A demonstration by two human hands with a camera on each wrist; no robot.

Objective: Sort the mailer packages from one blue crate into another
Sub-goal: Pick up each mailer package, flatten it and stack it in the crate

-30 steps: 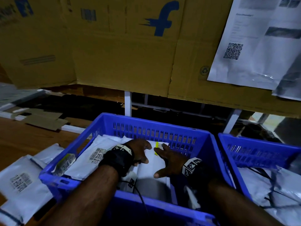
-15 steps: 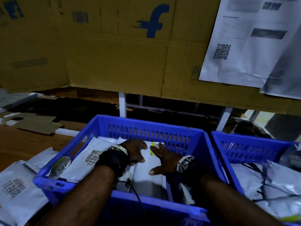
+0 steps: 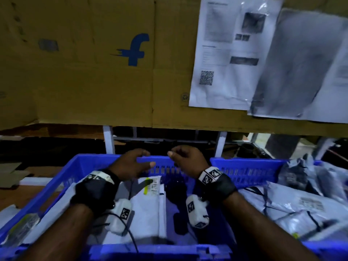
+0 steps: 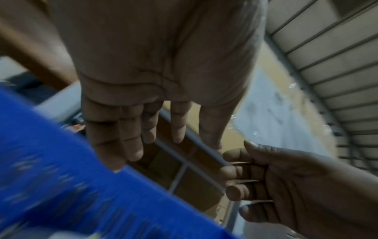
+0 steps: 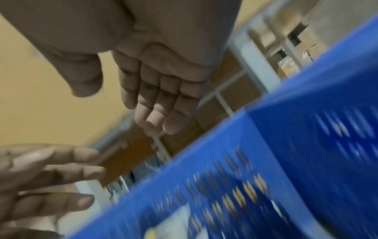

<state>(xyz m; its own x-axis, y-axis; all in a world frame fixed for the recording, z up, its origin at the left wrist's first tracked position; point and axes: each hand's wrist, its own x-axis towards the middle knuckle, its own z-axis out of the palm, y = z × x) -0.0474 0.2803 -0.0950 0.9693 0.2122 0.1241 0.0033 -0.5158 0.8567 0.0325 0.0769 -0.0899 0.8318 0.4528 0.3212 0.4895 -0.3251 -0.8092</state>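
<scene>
A blue crate (image 3: pixel 90 162) in front of me holds white mailer packages (image 3: pixel 148 206), one with a barcode label and a yellow strip. A second blue crate (image 3: pixel 250 166) at the right holds grey mailers (image 3: pixel 293 204). Both hands hover over the near crate's far rim, palms facing each other, holding nothing. My left hand (image 3: pixel 131 164) has relaxed, spread fingers (image 4: pixel 131 139). My right hand (image 3: pixel 186 159) has loosely bent fingers (image 5: pixel 155 110). The wrist views are blurred and show bare palms above the blue crate wall (image 4: pixel 51 186) (image 5: pixel 276 161).
A cardboard wall (image 3: pixel 94 81) with a blue logo stands behind the crates, with plastic-covered paper sheets (image 3: pixel 229 53) taped to it. White frame posts (image 3: pixel 108 140) rise behind the near crate. More mailers (image 3: pixel 7 210) lie on the wooden table at the left.
Both hands have lifted off the white mailer in the near crate and risen to the crate's far rim, empty. The head view has tilted upward.
</scene>
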